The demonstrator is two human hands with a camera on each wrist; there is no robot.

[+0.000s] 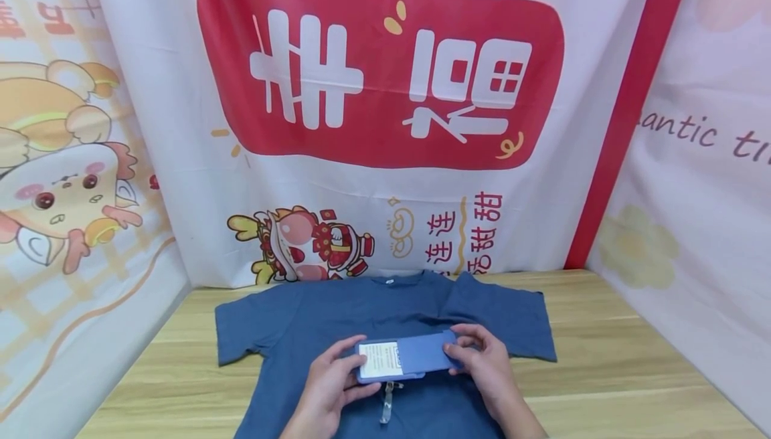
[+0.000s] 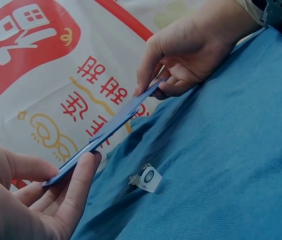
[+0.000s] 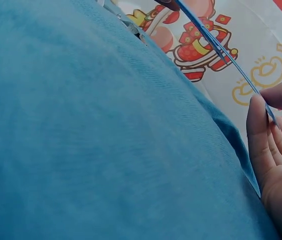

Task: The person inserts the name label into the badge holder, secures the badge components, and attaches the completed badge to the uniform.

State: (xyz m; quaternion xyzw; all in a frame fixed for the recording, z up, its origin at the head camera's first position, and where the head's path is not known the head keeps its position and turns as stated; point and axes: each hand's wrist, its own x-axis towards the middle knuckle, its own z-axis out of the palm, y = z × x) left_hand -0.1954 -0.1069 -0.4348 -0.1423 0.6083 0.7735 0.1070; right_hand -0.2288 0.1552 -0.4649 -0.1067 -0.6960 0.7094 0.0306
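Observation:
A flat blue badge holder [image 1: 424, 353] is held level over a blue T-shirt [image 1: 313, 318], with a white printed card [image 1: 379, 359] showing at its left part. My left hand [image 1: 328, 382] pinches the holder's left end between thumb and fingers. At the other end, my right hand [image 1: 484, 365] grips the blue sliding part with thumb on top and fingers beneath. Seen edge-on in the left wrist view, the holder [image 2: 118, 120] slants between both hands. A badge clip with a clear strap [image 2: 149, 179] lies on the shirt, apart from the holder.
The T-shirt is spread on a wood-grain table [image 1: 608, 352], sleeves out to both sides and collar toward the back. Behind the table hangs a white printed cloth [image 1: 156, 124] with a red panel. More printed cloth encloses the left and right sides.

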